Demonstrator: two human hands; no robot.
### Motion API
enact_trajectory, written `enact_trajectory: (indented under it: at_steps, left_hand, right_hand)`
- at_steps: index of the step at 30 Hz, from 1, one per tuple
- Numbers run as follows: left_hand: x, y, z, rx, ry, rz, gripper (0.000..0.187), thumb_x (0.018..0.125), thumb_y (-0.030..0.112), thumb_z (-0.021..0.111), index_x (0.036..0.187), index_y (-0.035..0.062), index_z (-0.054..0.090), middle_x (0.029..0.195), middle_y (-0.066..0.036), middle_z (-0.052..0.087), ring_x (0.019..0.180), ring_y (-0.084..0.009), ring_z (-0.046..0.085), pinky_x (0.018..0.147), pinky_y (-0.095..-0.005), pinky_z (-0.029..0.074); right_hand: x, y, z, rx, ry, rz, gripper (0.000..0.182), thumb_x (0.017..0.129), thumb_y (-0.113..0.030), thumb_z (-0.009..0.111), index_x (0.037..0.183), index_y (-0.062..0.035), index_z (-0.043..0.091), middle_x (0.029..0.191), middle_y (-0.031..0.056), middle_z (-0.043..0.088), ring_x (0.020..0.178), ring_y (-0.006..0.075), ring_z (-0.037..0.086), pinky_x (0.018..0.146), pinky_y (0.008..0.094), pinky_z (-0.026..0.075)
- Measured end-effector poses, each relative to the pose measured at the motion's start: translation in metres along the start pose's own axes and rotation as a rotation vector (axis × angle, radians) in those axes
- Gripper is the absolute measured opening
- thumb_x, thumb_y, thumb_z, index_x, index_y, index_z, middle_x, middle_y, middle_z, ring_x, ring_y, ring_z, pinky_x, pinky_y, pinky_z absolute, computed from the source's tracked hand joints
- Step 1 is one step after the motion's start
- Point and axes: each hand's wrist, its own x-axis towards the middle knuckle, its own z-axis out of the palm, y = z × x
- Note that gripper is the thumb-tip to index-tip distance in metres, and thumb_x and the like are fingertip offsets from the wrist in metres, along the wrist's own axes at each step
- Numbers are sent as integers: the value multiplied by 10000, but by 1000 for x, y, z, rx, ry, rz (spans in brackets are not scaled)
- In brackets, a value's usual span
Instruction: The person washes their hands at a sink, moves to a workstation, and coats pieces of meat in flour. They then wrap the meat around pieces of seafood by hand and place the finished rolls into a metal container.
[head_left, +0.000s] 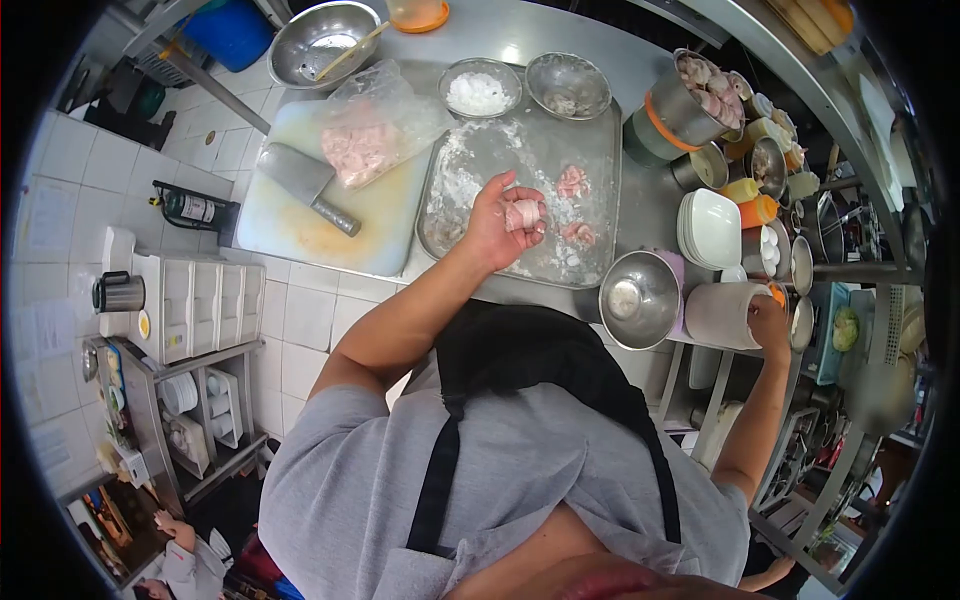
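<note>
My left hand (499,226) is palm up over the metal tray (470,215), its fingers curled round a piece of pale raw meat (522,214). Two more raw meat pieces, one farther (571,182) and one nearer (578,234), lie on the tray among scattered white powder. Off to the right, my right hand (770,326) is at the mouth of a whitish cylindrical container (722,314). Its fingers are mostly hidden there, and I cannot see whether they grip anything. A steel bowl (641,300) stands between the container and the tray.
On the cutting board (385,240) lie a cleaver (300,175) and a plastic bag of raw meat (360,150). Behind the tray are a bowl of white powder (484,92) and another metal bowl (568,86). White plates (712,230) are stacked at right. Another person (190,555) is at lower left.
</note>
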Motion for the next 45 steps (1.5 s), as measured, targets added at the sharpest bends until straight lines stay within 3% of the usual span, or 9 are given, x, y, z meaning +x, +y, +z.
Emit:
enact_trajectory:
  at_steps: [7,19,22,24,29,32,36,41,45]
  left_hand:
    - [-8,1,8,322,-96,155,519,984,546,526,965,49,675,824,-92,671,654,-214,630,586,-341,501]
    - [-8,10,9,576,-288,250,695,1061,588,351,987,-17,684,786,-121,664,587,-212,623,530,-317,497]
    - [-7,14,6,353,-349,117,739,1013,679,366,1033,16,691,843,-126,671,628,-238,611,535,-324,478]
    - [-4,15,5,-163,-170,-86,719,979,683,464,1061,5,690,906,-159,672,700,-266,624,567,-327,505]
    - [-6,5,6,-297,-157,-106,683,958,650,545,1085,-6,685,988,-189,664,742,-288,615,618,-341,537]
    - [-6,4,4,-295,-157,-99,648,963,626,550,1065,2,687,986,-188,667,728,-287,607,617,-347,537]
    - [2,4,-13,-186,-236,-106,571,970,593,552,948,42,700,896,-158,678,690,-274,601,570,-347,501]
    - [0,4,-9,-42,-150,-20,544,971,587,550,865,74,701,821,-122,671,636,-263,592,547,-341,476]
    - [-5,4,-5,66,-122,40,547,980,586,534,864,76,693,809,-108,664,604,-254,594,538,-342,473]
  right_hand:
    - [-7,-35,-15,36,47,112,110,862,-37,585,863,-13,693,850,209,684,843,403,689,735,437,530]
    - [-1,85,58,-127,-52,12,316,873,-30,513,1133,37,680,1077,278,699,1066,484,634,926,490,508]
    - [-2,76,53,-100,-70,5,319,877,-28,504,1139,36,676,1081,282,697,1082,490,627,942,496,504]
    - [-2,76,52,-79,-36,30,316,876,-23,501,1132,32,679,1084,283,696,1093,489,624,952,497,501]
    - [4,69,41,-170,-212,-7,354,855,-27,516,1166,31,674,1105,280,694,1109,480,625,975,486,499]
    - [8,34,22,-85,-57,-185,315,837,-24,530,1096,16,705,1041,274,703,1053,486,641,931,486,514]
    - [3,35,20,-47,-82,-68,258,799,-13,568,1001,-4,729,973,257,709,943,475,664,835,485,533]
    - [-3,-34,-38,186,-224,252,79,876,-81,643,886,-7,670,719,71,640,643,184,633,636,324,513]
    - [-20,-64,-69,524,-53,471,76,924,-87,649,889,-21,657,699,12,595,632,83,568,617,236,468]
